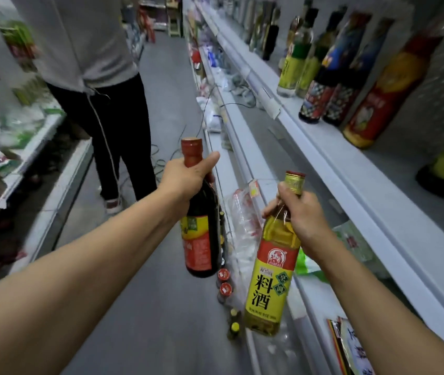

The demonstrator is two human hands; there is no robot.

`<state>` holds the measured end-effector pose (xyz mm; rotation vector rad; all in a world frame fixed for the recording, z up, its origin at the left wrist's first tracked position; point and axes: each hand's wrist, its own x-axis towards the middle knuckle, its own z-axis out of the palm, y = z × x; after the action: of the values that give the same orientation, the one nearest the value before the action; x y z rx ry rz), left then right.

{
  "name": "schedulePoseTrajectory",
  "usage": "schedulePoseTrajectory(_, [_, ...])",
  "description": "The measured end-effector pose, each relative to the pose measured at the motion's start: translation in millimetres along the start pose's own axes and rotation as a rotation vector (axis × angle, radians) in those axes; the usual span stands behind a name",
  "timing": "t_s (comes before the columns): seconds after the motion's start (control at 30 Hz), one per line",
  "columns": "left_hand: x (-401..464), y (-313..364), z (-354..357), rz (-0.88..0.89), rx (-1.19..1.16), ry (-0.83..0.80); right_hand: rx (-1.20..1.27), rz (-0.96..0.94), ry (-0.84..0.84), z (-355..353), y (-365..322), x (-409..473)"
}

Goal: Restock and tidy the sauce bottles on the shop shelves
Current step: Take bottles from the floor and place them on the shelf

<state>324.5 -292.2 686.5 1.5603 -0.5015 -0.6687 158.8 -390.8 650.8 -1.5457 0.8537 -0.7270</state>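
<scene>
Two hands (185, 177) (300, 212) grip upright bottles (202, 239) (272, 272), caps up, by necks.

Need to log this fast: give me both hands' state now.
Left hand: grips the dark sauce bottle by its neck.
Right hand: grips the yellow cooking wine bottle by its neck.

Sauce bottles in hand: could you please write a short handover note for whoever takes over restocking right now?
Left hand grips the neck of a dark sauce bottle with a red and yellow label.
Right hand grips the neck of a yellow cooking-wine bottle.
Both are held in the air over the aisle.
Done: several bottles already stand on the upper shelf at right.
Left: shelve these two, then the small bottles on the floor by the shelf base. Another person stands in the aisle ahead.
</scene>
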Motion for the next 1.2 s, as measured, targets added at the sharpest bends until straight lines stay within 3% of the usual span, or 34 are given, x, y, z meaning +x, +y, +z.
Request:
schedulePoseTrajectory(0.33, [-9, 86, 18, -0.093, -0.001, -0.02, -0.023, -0.056, 0.148, -37, -58, -33])
schedulePoseTrajectory(0.57, [24, 118, 28, -0.098, 0.162, -0.214, -0.072, -0.028, 0.321, -43, -75, -30])
schedulePoseTrajectory(0.8, [51, 137, 43, 0.055, 0.291, -0.407, -0.063, -0.042, 0.576, -27, -95, -22])
schedulePoseTrajectory(1.2, [36, 147, 77, 0.045, 0.303, -0.733, -0.034, -0.067, 0.868, -20, -112, -77])
